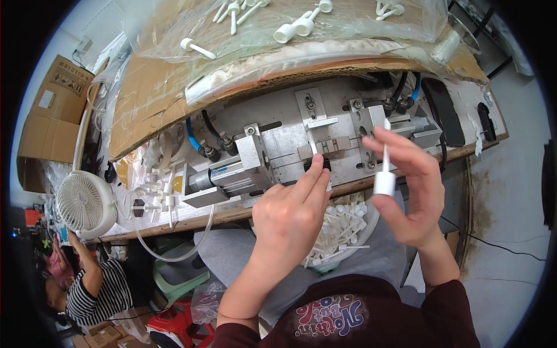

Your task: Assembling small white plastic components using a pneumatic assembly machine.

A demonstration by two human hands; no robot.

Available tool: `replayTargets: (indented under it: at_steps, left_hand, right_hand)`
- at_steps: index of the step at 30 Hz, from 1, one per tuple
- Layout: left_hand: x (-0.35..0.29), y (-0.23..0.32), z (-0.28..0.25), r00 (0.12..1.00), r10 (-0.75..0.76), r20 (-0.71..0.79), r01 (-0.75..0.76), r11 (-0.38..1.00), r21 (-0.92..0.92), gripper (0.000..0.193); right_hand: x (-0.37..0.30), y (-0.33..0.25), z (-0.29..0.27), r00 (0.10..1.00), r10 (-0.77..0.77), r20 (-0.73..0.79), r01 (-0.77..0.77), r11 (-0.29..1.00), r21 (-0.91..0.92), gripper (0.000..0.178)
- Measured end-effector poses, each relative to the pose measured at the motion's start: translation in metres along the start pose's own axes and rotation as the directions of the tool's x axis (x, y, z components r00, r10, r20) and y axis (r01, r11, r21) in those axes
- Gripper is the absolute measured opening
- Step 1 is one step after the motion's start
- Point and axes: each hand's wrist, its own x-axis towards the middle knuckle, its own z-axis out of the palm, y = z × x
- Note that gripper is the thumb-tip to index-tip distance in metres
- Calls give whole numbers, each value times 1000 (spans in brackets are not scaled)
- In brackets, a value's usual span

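My left hand [293,217] reaches to the metal clamping fixture [331,148] in the middle of the bench. Its fingers are pressed together on a white stemmed cap, whose thin stem [314,142] lies in the fixture; the fingers hide most of the cap. To the right, my right hand [415,200] holds a second white stemmed cap [384,182] between thumb and fingers, stem pointing up. In my lap, below the bench edge, a white bowl [371,223] is heaped with white stemmed caps [339,229].
Pneumatic cylinders [229,177] flank the fixture. A cardboard sheet [156,98] overhangs it, with loose stemmed caps [198,49] on plastic film. A phone [443,110] lies at right. A white fan [86,204] stands at left, near another person in a striped shirt [101,293].
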Motion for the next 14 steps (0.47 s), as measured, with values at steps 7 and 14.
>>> replayTargets:
  at_steps: [7,14]
  left_hand:
    - [19,-12,-25,1000,-14,-2,13,972,-234,28]
    - [133,-50,-33,901,145,-409,-109,988,110,31]
  right_hand:
    - [3,-10,1,985,-72,156,116,947,-301,34]
    - [-4,-3,22,907,-43,420,280,806,-522,32]
